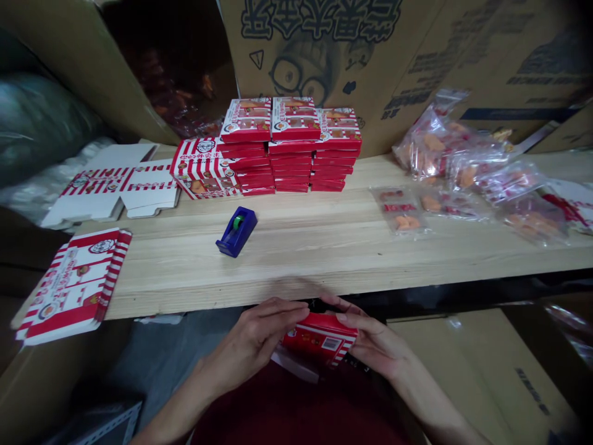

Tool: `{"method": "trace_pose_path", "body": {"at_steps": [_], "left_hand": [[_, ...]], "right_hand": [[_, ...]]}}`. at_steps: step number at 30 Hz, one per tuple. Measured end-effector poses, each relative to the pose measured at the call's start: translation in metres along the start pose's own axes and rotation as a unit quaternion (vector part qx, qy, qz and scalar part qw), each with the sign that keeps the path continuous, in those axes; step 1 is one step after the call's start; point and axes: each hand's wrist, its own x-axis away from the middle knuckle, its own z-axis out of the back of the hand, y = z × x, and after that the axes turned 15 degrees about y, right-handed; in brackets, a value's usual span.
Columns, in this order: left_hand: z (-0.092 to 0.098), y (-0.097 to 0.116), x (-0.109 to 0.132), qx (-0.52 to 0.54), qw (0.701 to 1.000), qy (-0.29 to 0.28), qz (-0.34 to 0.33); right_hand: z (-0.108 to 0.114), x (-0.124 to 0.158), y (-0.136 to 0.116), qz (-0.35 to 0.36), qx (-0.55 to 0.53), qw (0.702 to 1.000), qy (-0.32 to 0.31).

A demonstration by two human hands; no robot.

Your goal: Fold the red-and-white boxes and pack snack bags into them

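My left hand [250,346] and my right hand [375,346] hold a small red-and-white printed cardboard box [319,340] between them, just below the front edge of the wooden table [296,266]. Its end lies along my fingers, and a white flap or sheet [290,364] shows beneath it. Its far side is hidden by my fingers. Stacks of finished red-and-white boxes [291,145] rise at the back of the table, well beyond both hands.
A blue tape dispenser [236,232] stands on the table. Flat unfolded box blanks [74,284] lie at the left, and clear bags of orange snacks [440,142] are heaped at the right. Large cardboard cartons [324,55] stand behind and beside the table.
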Motion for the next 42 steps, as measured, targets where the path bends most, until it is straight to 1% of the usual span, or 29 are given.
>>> {"method": "trace_pose_path", "body": {"at_steps": [3,5,6,7,9,10,11,12,14,16,20,23,25,26,27,28,30,32,33,35,36,38,39,40,41,42], "left_hand": [[-0.001,-0.001,0.000,0.003,1.000,0.001,0.007],[-0.002,-0.001,-0.001,0.004,1.000,-0.004,0.014],[-0.003,-0.002,-0.002,0.002,1.000,-0.007,0.021],[-0.004,-0.003,-0.004,0.002,1.000,-0.006,0.029],[-0.005,-0.007,-0.009,0.011,0.999,0.002,0.048],[-0.006,-0.010,-0.012,0.021,0.998,0.006,0.057],[-0.006,-0.014,-0.015,0.033,0.997,0.007,0.065],[-0.007,-0.018,-0.018,0.045,0.996,0.005,0.074],[-0.008,-0.025,-0.022,0.064,0.992,-0.003,0.106],[-0.010,-0.033,-0.024,0.085,0.983,0.005,0.161],[-0.023,-0.045,-0.023,0.146,0.948,0.051,0.279],[-0.034,-0.052,-0.021,0.207,0.919,0.058,0.330],[-0.039,-0.054,-0.018,0.228,0.908,0.062,0.347],[-0.041,-0.055,-0.017,0.226,0.909,0.066,0.344],[-0.042,-0.055,-0.015,0.214,0.917,0.071,0.330],[-0.043,-0.054,-0.013,0.194,0.929,0.079,0.305],[-0.042,-0.052,-0.009,0.144,0.957,0.088,0.235],[-0.040,-0.052,-0.006,0.109,0.975,0.086,0.173],[-0.039,-0.052,-0.004,0.106,0.979,0.079,0.155],[-0.038,-0.054,-0.003,0.118,0.980,0.055,0.149],[-0.037,-0.056,-0.003,0.127,0.979,0.046,0.154],[-0.035,-0.059,-0.006,0.132,0.978,0.031,0.157],[-0.031,-0.062,-0.009,0.125,0.980,0.033,0.153],[-0.027,-0.065,-0.013,0.107,0.983,0.048,0.143],[-0.020,-0.071,-0.018,0.074,0.985,0.087,0.130],[-0.012,-0.078,-0.023,0.026,0.982,0.147,0.117]], "right_hand": [[0.000,0.001,0.001,0.007,0.011,1.000,0.016],[-0.003,0.004,-0.003,0.032,0.053,0.998,0.022],[-0.005,0.006,-0.006,0.064,0.085,0.994,0.028],[-0.007,0.007,-0.009,0.110,0.125,0.985,0.037],[-0.009,0.007,-0.015,0.225,0.210,0.950,0.054],[-0.010,0.005,-0.017,0.267,0.243,0.931,0.057],[-0.010,0.002,-0.018,0.287,0.266,0.919,0.053],[-0.010,-0.001,-0.019,0.287,0.275,0.917,0.045],[-0.008,-0.010,-0.018,0.260,0.262,0.929,0.033],[-0.007,-0.019,-0.015,0.250,0.246,0.936,0.036],[-0.009,-0.030,-0.011,0.274,0.253,0.927,0.042],[-0.009,-0.034,-0.009,0.263,0.260,0.928,0.042],[-0.008,-0.036,-0.009,0.252,0.267,0.929,0.045],[-0.007,-0.037,-0.009,0.254,0.273,0.927,0.047],[-0.007,-0.037,-0.009,0.264,0.282,0.921,0.050],[-0.006,-0.037,-0.009,0.280,0.291,0.913,0.052],[-0.006,-0.034,-0.008,0.314,0.314,0.894,0.048],[-0.005,-0.031,-0.007,0.339,0.340,0.877,0.021],[-0.004,-0.030,-0.006,0.347,0.351,0.870,0.002],[-0.003,-0.030,-0.002,0.361,0.368,0.857,-0.026],[-0.003,-0.031,-0.001,0.368,0.371,0.853,-0.029],[-0.003,-0.035,-0.001,0.376,0.363,0.852,-0.017],[-0.003,-0.037,-0.002,0.381,0.353,0.854,-0.004],[-0.003,-0.039,-0.006,0.388,0.341,0.856,0.012],[-0.003,-0.041,-0.011,0.397,0.328,0.857,0.032],[-0.003,-0.042,-0.017,0.408,0.315,0.855,0.053]]}}
